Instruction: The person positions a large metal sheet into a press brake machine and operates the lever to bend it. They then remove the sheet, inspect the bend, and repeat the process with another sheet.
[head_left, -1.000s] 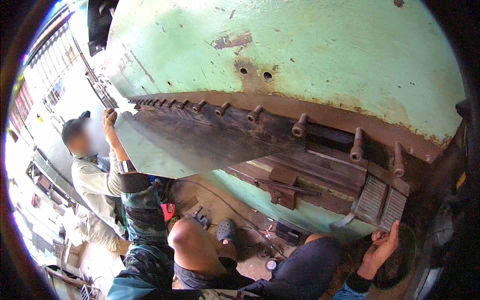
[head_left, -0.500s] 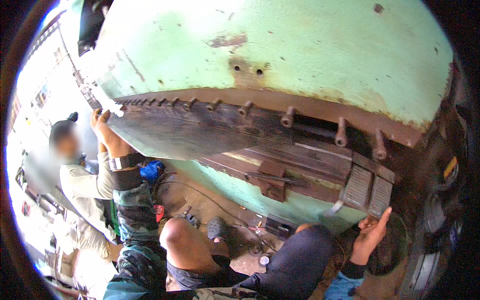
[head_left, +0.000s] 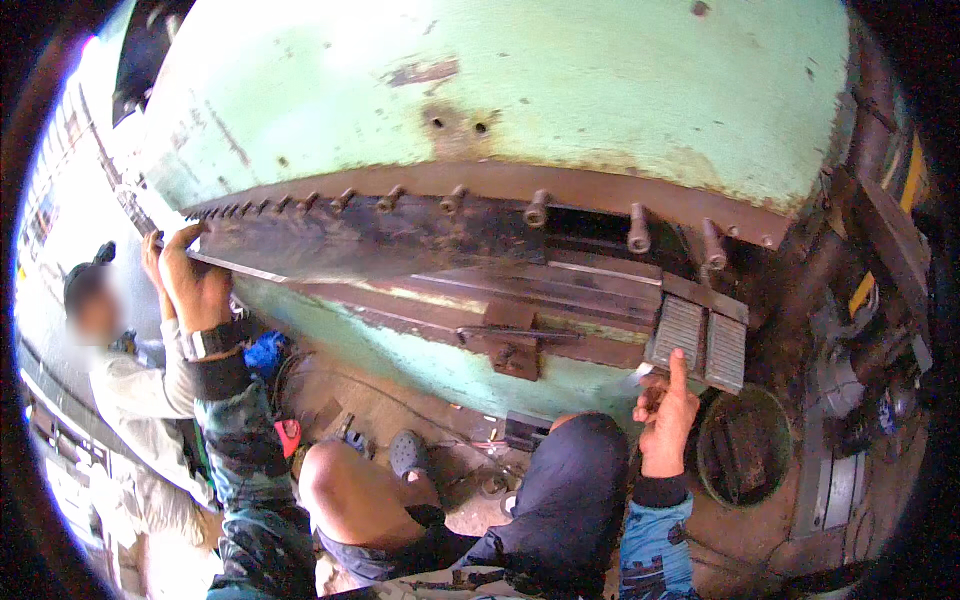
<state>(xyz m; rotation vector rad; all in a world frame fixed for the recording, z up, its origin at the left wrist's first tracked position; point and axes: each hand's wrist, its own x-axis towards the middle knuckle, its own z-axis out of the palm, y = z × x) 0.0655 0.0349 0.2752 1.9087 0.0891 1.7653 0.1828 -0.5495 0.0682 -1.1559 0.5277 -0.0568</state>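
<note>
My left hand (head_left: 196,277) is closed on the left edge of a thin dark metal sheet (head_left: 340,255). The sheet lies slanted in the long slot of a large pale green machine (head_left: 600,90), beneath a row of bolts (head_left: 455,199). My right hand (head_left: 664,418) is at the slot's right end, its index finger stretched up against a ribbed metal block (head_left: 682,330). Its other fingers are curled loosely, and I see nothing held in them. A second ribbed block (head_left: 727,350) sits alongside. Below the slot, a rusty bracket (head_left: 512,340) juts from the machine's bed.
A co-worker (head_left: 130,370) in a light shirt is at the left, close to the sheet's far end. A round bin (head_left: 742,445) stands right of my right hand. On the floor below are a blue bundle (head_left: 266,352), a red object (head_left: 288,437) and a cable (head_left: 380,390).
The view has shifted to the right. My right hand has moved up, its index finger now on the ribbed block's face. The sheet's front edge has tilted up, showing more of the bed.
</note>
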